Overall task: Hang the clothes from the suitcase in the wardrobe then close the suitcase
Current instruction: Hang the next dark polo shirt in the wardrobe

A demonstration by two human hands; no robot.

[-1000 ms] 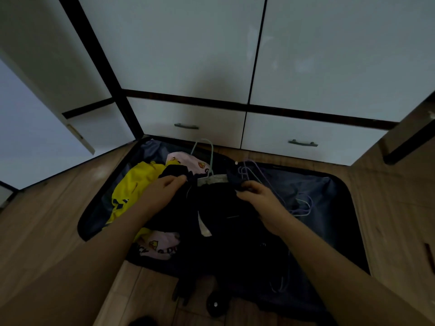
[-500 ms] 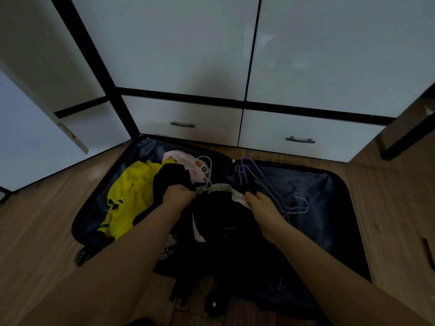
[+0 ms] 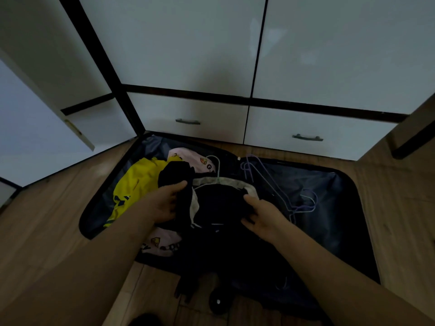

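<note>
Open suitcase [image 3: 339,208] on floor, centre frame. Left hand [image 3: 162,203] and right hand [image 3: 263,217], fingers curled, gripping black garment [image 3: 219,203] at its middle; yellow shirt [image 3: 136,184] left, hangers [image 3: 277,187] right.

— What are the wardrobe doors [image 3: 188,43] made of?
— Smooth white panels, faintly glossy, with dark trim. The drawer handles [image 3: 187,121] look like dull metal.
— The floor [image 3: 42,220]?
— Wood-grain boards, matt brown.
— The suitcase [image 3: 341,231]?
— Lined inside with dark cloth that carries a slight sheen.
— The clothes?
— All soft cloth: a matt black garment [image 3: 219,203] with a grey fleecy collar, a yellow top [image 3: 134,184], a pale pink printed one [image 3: 188,156].
— The hangers [image 3: 270,184]?
— Thin, smooth, pastel-coated wire.
</note>
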